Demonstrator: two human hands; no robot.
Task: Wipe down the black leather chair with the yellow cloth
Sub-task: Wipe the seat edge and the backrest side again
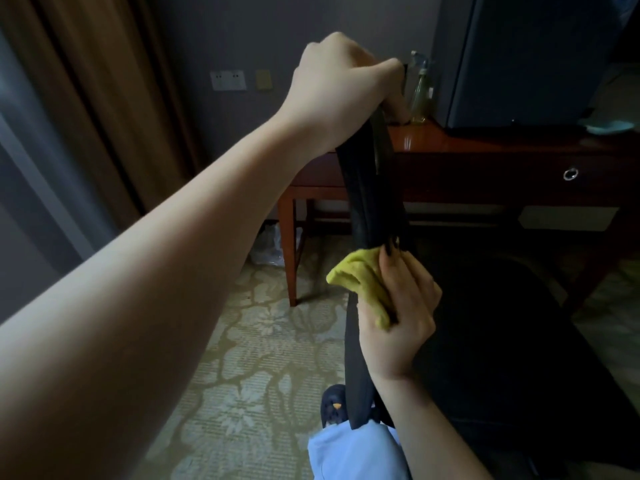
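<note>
Left hand (341, 83) is raised, fingers curled tight over the top edge of the black leather chair (375, 188), which is seen edge-on as a narrow dark upright strip w/ the wider dark seat spreading to the right. Right hand (398, 313) is lower down, fingers closed around a bunched yellow cloth (360, 282); cloth is pressed against the chair's edge approx. mid-height, folds sticking out to the left of the fingers.

Behind the chair: reddish-brown wooden desk (485, 161) w/ a drawer and round metal pull (570, 174). On the desk top, near the left hand, stands a clear spray bottle (422, 91); a dark boxy appliance (540, 60) sits to its right.

Floor: pale patterned carpet (249, 358). A dark slipper w/ small orange mark (334, 405) shows beside the chair's lower edge, above a light blue trouser leg (356, 452). Brown curtain (86, 81) hangs at left.
</note>
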